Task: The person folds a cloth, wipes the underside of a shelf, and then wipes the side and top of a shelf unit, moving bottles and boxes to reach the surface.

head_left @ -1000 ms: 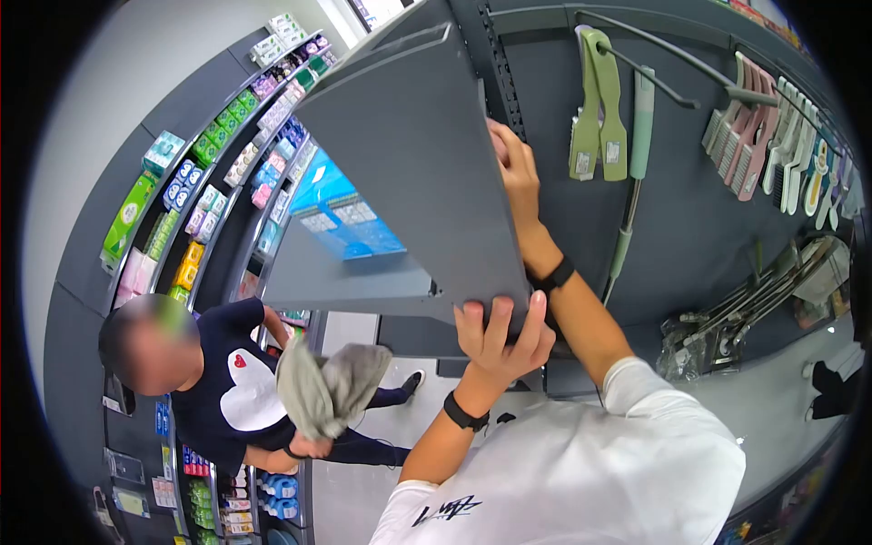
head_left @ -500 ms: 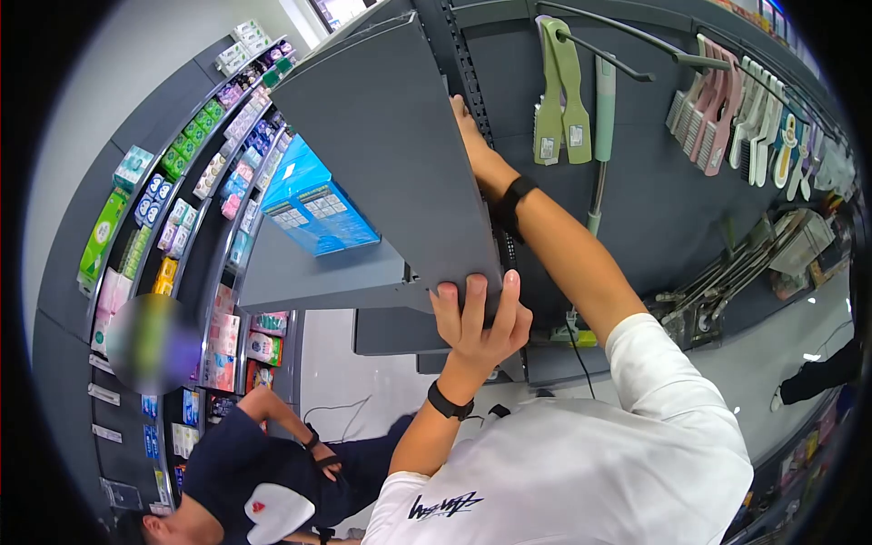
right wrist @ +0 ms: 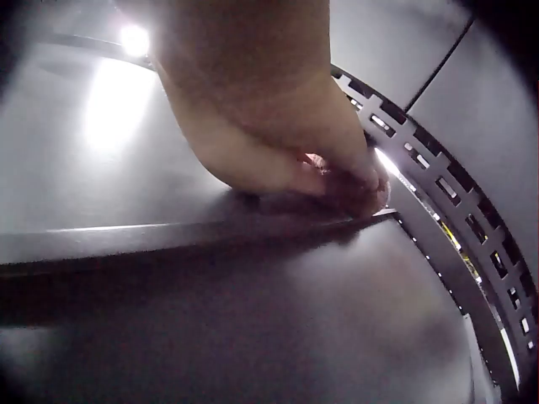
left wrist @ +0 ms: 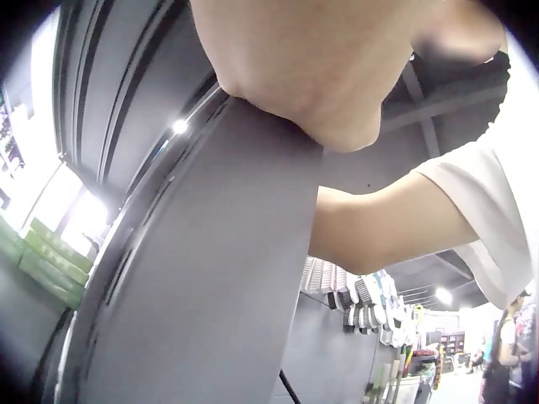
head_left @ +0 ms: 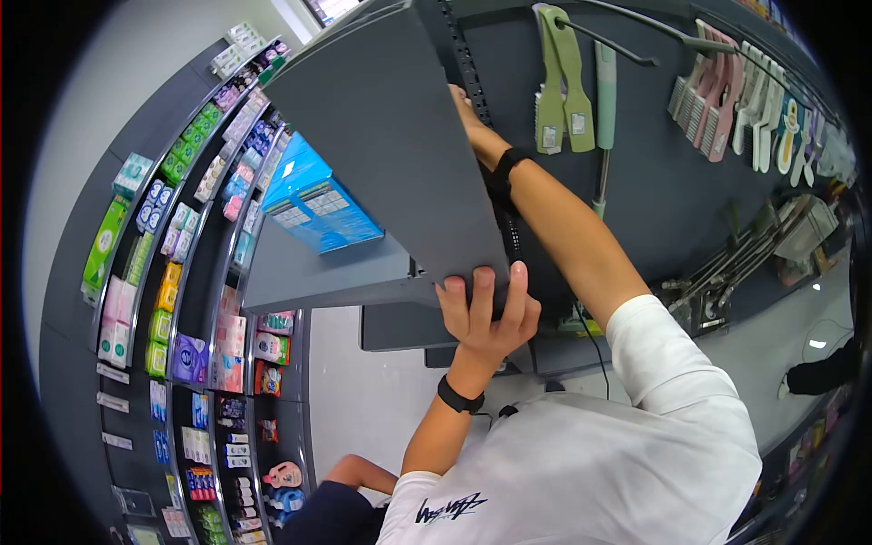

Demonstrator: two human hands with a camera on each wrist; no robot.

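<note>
A wide grey metal shelf board (head_left: 372,127) fills the middle of the head view, tilted. My left hand (head_left: 490,309) grips its near end, fingertips (head_left: 482,275) laid over the edge. Further back, my right hand (head_left: 465,113) is at the board's right edge close to the slotted upright (head_left: 463,64), partly hidden behind the board. In the right wrist view the right hand (right wrist: 337,172) has its fingers bent round the board's edge beside the slotted upright (right wrist: 446,189). The left wrist view shows the left hand (left wrist: 303,67) over the board's end.
A blue wrapped box (head_left: 322,204) stands on a lower shelf (head_left: 341,268) to the left. Green brushes (head_left: 563,82) and pink brushes (head_left: 718,109) hang from hooks at right. Stocked shelves (head_left: 209,254) line the left wall. Another person's arm (head_left: 363,474) shows at the bottom.
My right hand has slid further back along the board's edge, towards the upright. The left hand keeps its grip. The other person, earlier holding a grey cloth, has bent down mostly out of view.
</note>
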